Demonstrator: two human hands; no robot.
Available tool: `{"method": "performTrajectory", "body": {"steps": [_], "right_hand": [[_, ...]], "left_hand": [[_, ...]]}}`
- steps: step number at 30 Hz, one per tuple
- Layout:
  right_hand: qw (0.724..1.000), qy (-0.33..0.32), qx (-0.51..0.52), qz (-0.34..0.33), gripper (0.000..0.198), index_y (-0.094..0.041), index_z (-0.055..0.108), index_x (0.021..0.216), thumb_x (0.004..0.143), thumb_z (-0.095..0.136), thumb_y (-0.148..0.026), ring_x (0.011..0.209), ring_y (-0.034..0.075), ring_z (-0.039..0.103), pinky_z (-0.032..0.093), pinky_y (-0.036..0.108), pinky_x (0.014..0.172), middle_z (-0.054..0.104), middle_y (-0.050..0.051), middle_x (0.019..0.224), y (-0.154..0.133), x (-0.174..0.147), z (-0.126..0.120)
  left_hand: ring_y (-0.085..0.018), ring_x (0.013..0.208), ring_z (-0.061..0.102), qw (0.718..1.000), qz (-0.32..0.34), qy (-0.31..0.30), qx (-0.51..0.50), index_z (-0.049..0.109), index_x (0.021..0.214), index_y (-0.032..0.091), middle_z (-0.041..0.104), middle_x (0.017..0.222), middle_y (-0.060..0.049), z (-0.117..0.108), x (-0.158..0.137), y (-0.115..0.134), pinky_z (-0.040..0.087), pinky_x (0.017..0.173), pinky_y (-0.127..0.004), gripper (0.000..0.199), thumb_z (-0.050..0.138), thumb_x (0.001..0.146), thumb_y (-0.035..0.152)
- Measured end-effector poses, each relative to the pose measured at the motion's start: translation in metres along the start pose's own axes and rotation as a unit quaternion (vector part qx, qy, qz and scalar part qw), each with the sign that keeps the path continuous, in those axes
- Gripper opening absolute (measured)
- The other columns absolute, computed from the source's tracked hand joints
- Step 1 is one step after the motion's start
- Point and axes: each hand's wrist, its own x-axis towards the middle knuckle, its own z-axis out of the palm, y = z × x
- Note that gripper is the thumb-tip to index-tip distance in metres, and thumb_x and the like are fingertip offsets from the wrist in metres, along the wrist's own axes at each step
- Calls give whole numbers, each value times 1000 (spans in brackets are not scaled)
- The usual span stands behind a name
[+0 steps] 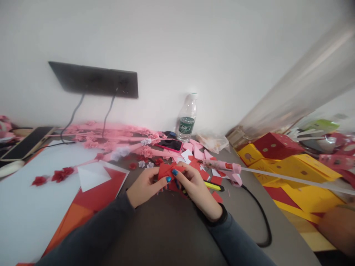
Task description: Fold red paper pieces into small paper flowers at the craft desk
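A piece of red paper (165, 169) with folds in it is held up between both hands over the grey table. My left hand (148, 184) pinches its left side, thumb on top. My right hand (192, 181) grips the right side with thumb and fingers. Just right of them lies a pink hot glue gun (222, 166) with a long glue stick (294, 179) in its back. A yellow cutter knife (213, 185) lies partly behind my right hand. Small red paper flowers (133, 166) and white ones lie behind the left hand.
A water bottle (188, 118) and a phone (169, 145) stand and lie near the wall. Pink flower stems (111, 133) stretch along the back. White and red sheets (33, 207) cover the left. Yellow paper boxes (307, 166), a red box (277, 145) and another person's arm (337, 225) are right.
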Motion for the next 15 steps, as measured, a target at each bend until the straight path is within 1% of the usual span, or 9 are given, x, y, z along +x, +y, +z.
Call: {"method": "performTrajectory", "body": {"steps": [3,4,6,7,8,10,12,13,15], "right_hand": [[1000,-12,-24,-8,40,-20,53,75,87,58,-57,46,9,37,31,22,43,43,-7,55,0,-1,0],[999,-9,-30,-18,38,-20,53,76,89,57,-55,46,9,38,33,22,44,43,-7,56,1,-1,0],[997,20,-52,-61,28,-20,55,87,92,56,-48,50,11,43,38,23,48,46,-6,61,4,-2,0],[991,43,-76,-97,23,-20,56,96,92,57,-43,55,13,47,42,25,53,50,-4,66,5,-2,-1],[982,67,-107,-139,23,-21,55,107,92,59,-38,63,15,53,46,27,59,56,-1,75,6,-2,-2],[953,85,-183,-227,35,-23,54,121,88,65,-29,90,21,61,51,36,79,62,7,102,6,-2,-5],[930,73,-228,-279,36,-26,57,122,87,67,-24,113,26,57,49,43,94,57,11,122,5,-1,-7],[926,65,-234,-290,33,-26,60,119,88,66,-23,118,27,55,48,45,97,55,12,126,4,0,-8],[927,58,-227,-293,23,-26,66,111,89,65,-21,114,26,57,49,45,95,56,11,125,2,0,-10]], "left_hand": [[-12,52,53,999,-5,-2,-35,70,92,10,58,62,-1,0,0,0,45,47,-23,45,66,78,53],[-12,52,53,999,-3,7,-39,71,93,10,59,62,-1,0,1,0,46,48,-23,46,66,79,54],[-12,53,54,998,1,38,-43,73,90,9,61,61,-2,-1,2,-1,46,52,-24,46,66,80,54],[-12,54,55,997,1,55,-46,73,88,9,62,61,-2,-2,2,-2,46,53,-24,45,66,80,53],[-12,54,55,996,-1,68,-51,74,87,9,63,61,-3,-3,3,-3,46,54,-24,45,67,80,52],[-12,54,55,994,-8,85,-64,75,87,9,64,62,-3,-5,3,-5,44,53,-23,45,68,79,53],[-11,53,53,993,-15,89,-75,75,89,9,64,61,-3,-5,3,-7,42,51,-22,46,70,77,53],[-11,52,53,993,-17,88,-77,75,90,9,64,60,-2,-5,3,-7,41,50,-22,46,71,76,53],[-10,51,52,993,-21,87,-74,76,89,10,63,59,-2,-5,2,-8,41,49,-22,44,72,76,52]]}}
